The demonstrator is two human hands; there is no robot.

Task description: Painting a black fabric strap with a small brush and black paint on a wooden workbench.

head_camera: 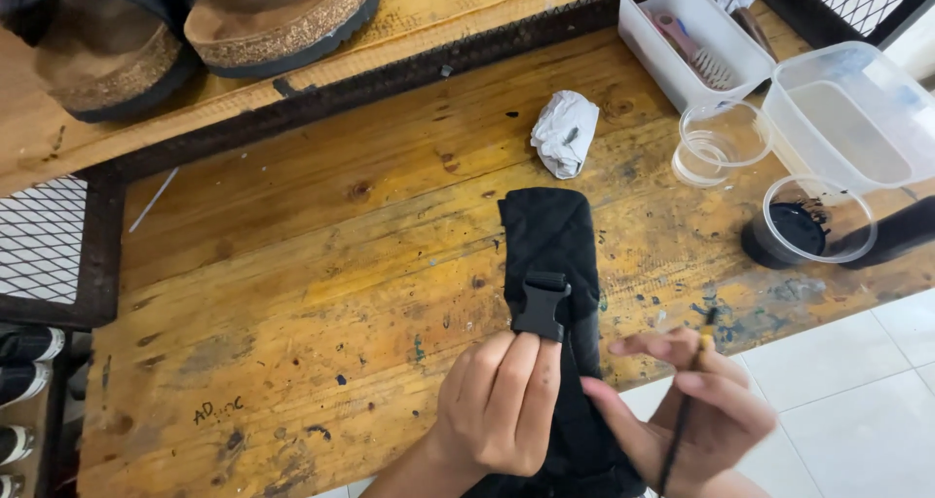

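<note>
2 cups [723, 140], tissue wad [564, 133] nr strap [547, 235]

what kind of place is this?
Probably a small repair or craft workbench, maybe for shoes and bags: a paint-stained wooden table, cork-soled sandals on the shelf, a cup of black dye or paint, and a bin with a brush.

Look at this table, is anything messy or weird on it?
Yes. The wooden table is speckled with dark and blue paint stains, mostly near the cup of black liquid. A crumpled white tissue lies loose behind the black strap. A pair of sandals sits up on the shelf.
</note>
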